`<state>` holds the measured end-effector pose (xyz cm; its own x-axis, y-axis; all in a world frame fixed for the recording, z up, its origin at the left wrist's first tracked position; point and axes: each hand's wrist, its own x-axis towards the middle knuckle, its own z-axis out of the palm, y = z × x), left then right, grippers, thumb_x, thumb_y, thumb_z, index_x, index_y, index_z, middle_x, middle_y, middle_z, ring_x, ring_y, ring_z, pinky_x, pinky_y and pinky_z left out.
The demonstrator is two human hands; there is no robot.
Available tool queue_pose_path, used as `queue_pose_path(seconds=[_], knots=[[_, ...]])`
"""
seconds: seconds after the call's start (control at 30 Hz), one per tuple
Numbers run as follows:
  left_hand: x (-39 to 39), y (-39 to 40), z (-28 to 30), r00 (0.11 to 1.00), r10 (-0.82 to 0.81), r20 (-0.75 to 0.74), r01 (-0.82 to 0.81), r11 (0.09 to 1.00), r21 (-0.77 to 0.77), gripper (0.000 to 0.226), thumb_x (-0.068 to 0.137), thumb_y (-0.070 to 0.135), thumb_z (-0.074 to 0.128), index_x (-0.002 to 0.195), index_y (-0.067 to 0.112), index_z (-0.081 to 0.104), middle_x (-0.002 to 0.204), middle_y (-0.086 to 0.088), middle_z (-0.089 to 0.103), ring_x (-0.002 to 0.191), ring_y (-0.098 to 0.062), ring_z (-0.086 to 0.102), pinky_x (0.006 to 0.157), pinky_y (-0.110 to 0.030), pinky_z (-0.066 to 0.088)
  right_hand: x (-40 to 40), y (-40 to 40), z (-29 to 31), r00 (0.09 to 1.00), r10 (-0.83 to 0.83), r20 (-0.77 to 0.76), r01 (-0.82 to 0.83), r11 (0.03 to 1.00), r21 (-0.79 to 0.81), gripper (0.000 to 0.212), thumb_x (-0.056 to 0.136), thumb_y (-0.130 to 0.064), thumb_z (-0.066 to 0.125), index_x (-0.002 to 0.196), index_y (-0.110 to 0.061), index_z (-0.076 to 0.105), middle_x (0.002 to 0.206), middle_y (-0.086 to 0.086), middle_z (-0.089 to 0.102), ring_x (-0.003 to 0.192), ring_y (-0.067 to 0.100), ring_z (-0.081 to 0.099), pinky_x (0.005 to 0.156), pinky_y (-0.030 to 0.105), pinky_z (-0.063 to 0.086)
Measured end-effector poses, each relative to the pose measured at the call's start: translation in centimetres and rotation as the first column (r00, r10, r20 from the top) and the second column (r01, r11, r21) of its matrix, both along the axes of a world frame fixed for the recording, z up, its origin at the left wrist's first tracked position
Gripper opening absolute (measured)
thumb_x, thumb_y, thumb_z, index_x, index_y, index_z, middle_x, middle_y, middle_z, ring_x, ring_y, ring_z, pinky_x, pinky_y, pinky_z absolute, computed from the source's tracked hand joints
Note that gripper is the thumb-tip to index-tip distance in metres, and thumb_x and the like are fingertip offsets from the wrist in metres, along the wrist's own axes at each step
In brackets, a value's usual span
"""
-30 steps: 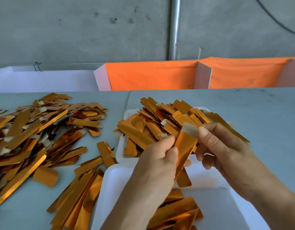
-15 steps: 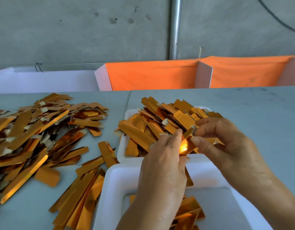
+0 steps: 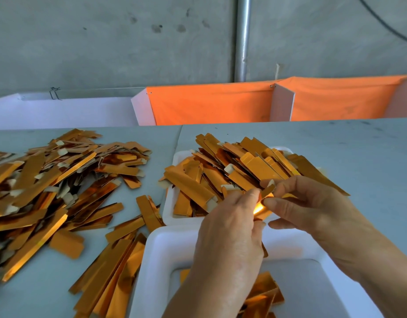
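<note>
Hands meet at the centre of the view: the left hand (image 3: pixel 230 228) and the right hand (image 3: pixel 312 210) each pinch the same gold foil strip (image 3: pixel 261 212) between thumb and fingertips. It hangs over the seam between two white trays, the far tray (image 3: pixel 169 214) at 12 o'clock heaped with strips, the near tray (image 3: pixel 161 244) at 6 o'clock holding a few. A loose pile (image 3: pixel 60 180) sprawls over the tabletop (image 3: pixel 358 161) at 9 o'clock.

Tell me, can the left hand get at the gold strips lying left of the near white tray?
Probably, once freed: nothing covers those strips, but the left hand is pinching another strip with the right hand.
</note>
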<state>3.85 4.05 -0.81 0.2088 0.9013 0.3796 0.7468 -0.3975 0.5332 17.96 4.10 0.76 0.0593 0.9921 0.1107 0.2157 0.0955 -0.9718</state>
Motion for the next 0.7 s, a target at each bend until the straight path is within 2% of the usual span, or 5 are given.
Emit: queue_pose_path(seconds=[0.13,0.33,0.53,0.6,0.7], knots=[[-0.2,0.2,-0.2,1.0,0.002,0.006,-0.002,1.0,0.013,0.055,0.093,0.036,0.052,0.144,0.037,0.031,0.13,0.021,0.048,0.118,-0.001,0.046,0.081,-0.004,0.03,-0.1,0.1,-0.4,0.995,0.068,0.073,-0.064,0.996,-0.06,0.009,0.077,-0.02,0.071,0.084,-0.014,0.07,0.082,-0.001,0.074,0.078,0.016,0.071,0.081,0.04,0.058],[-0.3,-0.1,0.3,0.989,-0.101,0.113,0.105,0.994,-0.034,0.049,0.096,0.039,0.043,0.143,0.035,0.034,0.123,0.016,0.054,0.111,-0.001,0.05,0.089,-0.01,0.041,0.3,0.0,-0.3,0.976,0.203,-0.076,-0.204,0.979,-0.007,0.022,0.076,-0.024,0.059,0.081,-0.009,0.075,0.106,-0.009,0.071,0.097,0.009,0.067,0.072,0.024,0.058],[-0.7,-0.3,1.1,0.989,-0.117,0.095,0.117,0.993,0.006,0.038,0.098,0.036,0.034,0.132,0.032,0.049,0.095,0.02,0.053,0.076,0.007,0.049,0.067,-0.001,0.039,0.3,0.1,-0.4,0.983,0.156,-0.096,-0.149,0.986,0.077,0.016,0.068,-0.017,0.064,0.076,-0.01,0.075,0.095,-0.01,0.067,0.086,0.007,0.066,0.065,0.019,0.055],[-0.7,-0.2,1.0,0.993,-0.105,0.046,0.105,0.994,0.002,0.037,0.097,0.035,0.037,0.133,0.031,0.048,0.1,0.019,0.056,0.083,0.004,0.053,0.072,-0.003,0.041,0.2,-0.1,-0.1,0.982,0.179,-0.062,-0.174,0.981,0.089,0.013,0.069,-0.018,0.064,0.074,-0.013,0.075,0.09,-0.01,0.065,0.084,0.006,0.065,0.068,0.02,0.056],[-0.6,-0.2,1.1,0.997,-0.075,-0.028,0.075,0.997,-0.001,0.04,0.097,0.032,0.04,0.137,0.031,0.042,0.115,0.014,0.061,0.101,-0.002,0.057,0.084,-0.011,0.044,0.1,-0.5,0.3,0.978,0.175,0.112,-0.185,0.979,0.083,0.016,0.069,-0.03,0.063,0.079,-0.021,0.073,0.086,-0.006,0.063,0.075,0.008,0.064,0.068,0.018,0.053]])
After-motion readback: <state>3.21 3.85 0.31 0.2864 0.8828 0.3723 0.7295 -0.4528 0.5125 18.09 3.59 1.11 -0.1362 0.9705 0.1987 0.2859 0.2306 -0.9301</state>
